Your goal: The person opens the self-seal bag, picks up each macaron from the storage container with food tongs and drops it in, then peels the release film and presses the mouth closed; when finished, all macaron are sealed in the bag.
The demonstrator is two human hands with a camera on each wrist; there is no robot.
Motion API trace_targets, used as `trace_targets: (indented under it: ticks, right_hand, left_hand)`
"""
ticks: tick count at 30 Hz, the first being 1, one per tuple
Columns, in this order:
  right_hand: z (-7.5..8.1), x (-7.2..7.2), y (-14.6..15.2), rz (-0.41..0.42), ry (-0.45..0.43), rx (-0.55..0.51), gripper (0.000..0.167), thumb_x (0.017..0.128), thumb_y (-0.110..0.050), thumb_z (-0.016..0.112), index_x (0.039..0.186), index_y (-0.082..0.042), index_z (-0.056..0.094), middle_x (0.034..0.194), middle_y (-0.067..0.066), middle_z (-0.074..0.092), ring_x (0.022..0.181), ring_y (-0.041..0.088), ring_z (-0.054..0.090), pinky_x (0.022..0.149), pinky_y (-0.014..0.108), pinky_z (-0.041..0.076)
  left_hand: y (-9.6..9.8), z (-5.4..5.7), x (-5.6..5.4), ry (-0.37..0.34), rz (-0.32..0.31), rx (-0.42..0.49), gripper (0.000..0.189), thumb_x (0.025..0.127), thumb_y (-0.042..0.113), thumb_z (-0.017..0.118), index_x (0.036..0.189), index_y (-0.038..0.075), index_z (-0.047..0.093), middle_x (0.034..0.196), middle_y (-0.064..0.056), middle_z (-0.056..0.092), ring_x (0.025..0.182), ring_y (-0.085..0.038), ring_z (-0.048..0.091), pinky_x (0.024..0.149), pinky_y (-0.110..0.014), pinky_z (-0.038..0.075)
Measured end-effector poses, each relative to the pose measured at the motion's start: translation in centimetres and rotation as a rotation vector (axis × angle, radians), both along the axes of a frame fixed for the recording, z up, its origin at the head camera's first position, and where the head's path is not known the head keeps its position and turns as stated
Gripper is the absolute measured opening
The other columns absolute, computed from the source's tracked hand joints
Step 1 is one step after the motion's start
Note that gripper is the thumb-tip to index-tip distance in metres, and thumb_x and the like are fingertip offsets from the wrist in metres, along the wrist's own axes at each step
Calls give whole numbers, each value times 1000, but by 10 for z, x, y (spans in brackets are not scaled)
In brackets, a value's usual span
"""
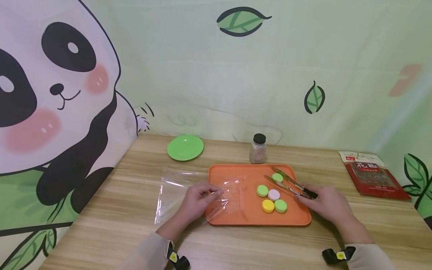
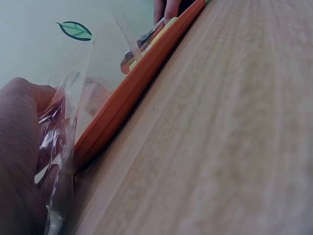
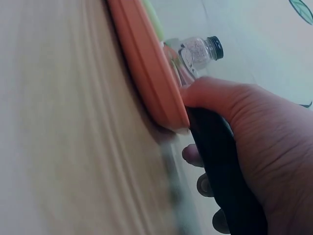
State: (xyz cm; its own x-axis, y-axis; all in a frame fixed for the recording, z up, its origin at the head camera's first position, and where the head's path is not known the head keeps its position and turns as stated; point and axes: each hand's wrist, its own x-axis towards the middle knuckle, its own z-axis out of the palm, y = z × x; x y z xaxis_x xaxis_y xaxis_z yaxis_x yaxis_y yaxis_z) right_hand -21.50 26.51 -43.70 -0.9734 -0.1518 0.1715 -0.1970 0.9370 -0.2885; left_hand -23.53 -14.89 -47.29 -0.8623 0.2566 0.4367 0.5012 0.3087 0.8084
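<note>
In the head view my left hand [image 1: 195,202] pinches a clear plastic bag [image 1: 173,189], which spreads over the left part of an orange tray [image 1: 300,217]. Crinkled film [image 2: 61,132] shows among those fingers in the left wrist view. My right hand [image 1: 329,202] grips metal tongs [image 1: 288,180] by their black handle [image 3: 217,166]. The tongs' arms lie either side of a green macaron [image 1: 278,177] at the back of the tray. Closer to me sit a pink macaron [image 1: 274,195], a yellow macaron [image 1: 268,206] and two more green ones [image 1: 262,191].
Behind the tray stands a glass jar [image 1: 258,152] with a black lid. A green plate [image 1: 185,148] lies at the back left of the wooden table [image 1: 101,228]. At the far right is a red packet [image 1: 374,180], near the printed backdrop [image 1: 189,67].
</note>
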Motion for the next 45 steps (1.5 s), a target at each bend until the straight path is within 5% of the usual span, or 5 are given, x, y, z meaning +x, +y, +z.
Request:
trace_targets:
  ticks: [6,21,34,45]
  right_hand:
    - [1,1,-2,41,40,-35,57,89,-51,73,124,-7,72,95,15,74,69,17,56,57,35,43]
    - [-6,-1,2,3,23,-128,59,89,-53,72,129,-8,69,79,9,72,68,18,54,58,34,39]
    - [-4,1,1,-5,9,-126,60,88,-54,73,128,-9,70,101,20,73,79,23,63,64,40,48]
    - [3,2,-5,54,17,-108,54,89,-49,74,122,-6,73,83,6,71,65,18,49,57,33,37]
  left_hand:
    - [-1,0,-2,-14,11,-17,4,90,20,77,91,19,81,88,16,71,83,-12,60,72,-29,47]
    - [0,0,-2,8,15,-10,3,90,20,77,91,19,80,87,16,72,80,-13,59,70,-29,46]
    - [1,-1,0,7,-3,-3,3,90,20,78,91,22,80,89,13,72,82,-10,61,70,-28,49]
    - [2,1,0,10,-7,-10,4,90,21,77,91,20,80,88,14,72,81,-11,62,70,-28,49]
